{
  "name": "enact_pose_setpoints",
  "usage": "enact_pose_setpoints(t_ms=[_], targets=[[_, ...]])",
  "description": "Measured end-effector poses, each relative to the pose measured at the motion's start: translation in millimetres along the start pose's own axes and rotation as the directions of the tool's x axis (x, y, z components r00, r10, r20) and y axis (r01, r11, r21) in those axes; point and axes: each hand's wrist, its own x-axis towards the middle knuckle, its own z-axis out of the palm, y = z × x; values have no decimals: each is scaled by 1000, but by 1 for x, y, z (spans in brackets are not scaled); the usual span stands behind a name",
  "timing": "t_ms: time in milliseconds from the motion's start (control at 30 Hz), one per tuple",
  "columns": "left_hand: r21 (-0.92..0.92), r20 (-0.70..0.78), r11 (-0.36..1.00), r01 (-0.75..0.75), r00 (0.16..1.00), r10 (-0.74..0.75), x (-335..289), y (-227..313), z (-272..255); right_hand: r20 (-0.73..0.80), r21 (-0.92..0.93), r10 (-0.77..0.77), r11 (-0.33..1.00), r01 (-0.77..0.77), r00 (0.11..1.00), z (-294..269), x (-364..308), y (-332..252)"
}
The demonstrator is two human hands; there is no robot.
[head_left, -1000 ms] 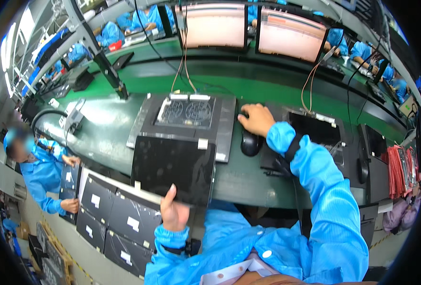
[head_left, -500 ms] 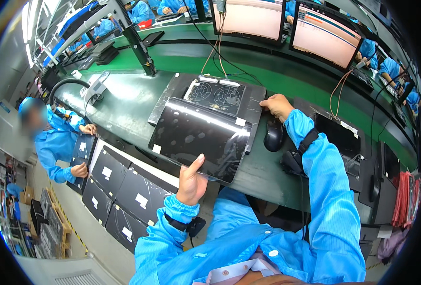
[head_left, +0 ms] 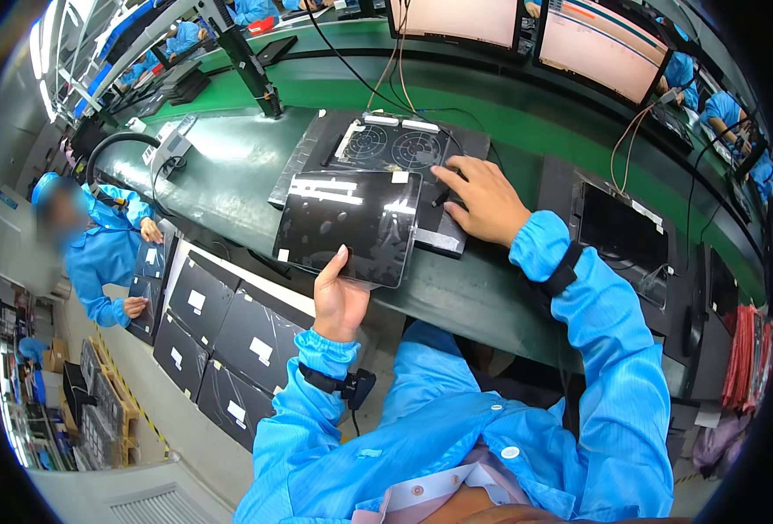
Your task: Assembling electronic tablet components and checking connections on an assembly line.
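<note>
Gripping a glossy black panel (head_left: 351, 225) by its near edge, left hand (head_left: 337, 301) lifting it above the green bench (head_left: 229, 175), right hand (head_left: 482, 203) spread flat on the open laptop base (head_left: 386, 153) just beyond.

You are looking through a single fisheye camera on your own head, tilted down and forward over the green workbench (head_left: 229, 175). It sits close above your arms: both blue sleeves enter from the lower edge, your left hand (head_left: 338, 301) just below centre and your right hand (head_left: 482, 203) a little above and right of it. Beyond your hands the view reaches the monitors (head_left: 526, 26) at the top rim. Left of your left hand it takes in a seated co-worker (head_left: 98, 253). Straight edges bow toward the dark round rim.
</note>
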Motion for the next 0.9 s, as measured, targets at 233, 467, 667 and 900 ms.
enact_pose_setpoints(t_ms=[233, 467, 667, 900], targets=[[-60, -2, 998, -23, 1000, 23, -6, 1, -8, 57, 318, -9, 948, -9, 998, -24, 5, -30], [-62, -11, 998, -28, 1000, 27, -4, 1, -3, -4, 564, 112, 821, -90, 994, -27, -16, -66], [-51, -8, 999, -18, 1000, 18, -2, -1, -6, -3, 586, 125, 804, -99, 992, -17, -20, -71], [34, 19, 999, -20, 1000, 19, -4, 3, 2, 161, 564, 121, 803, -193, 979, -32, -10, -66]])
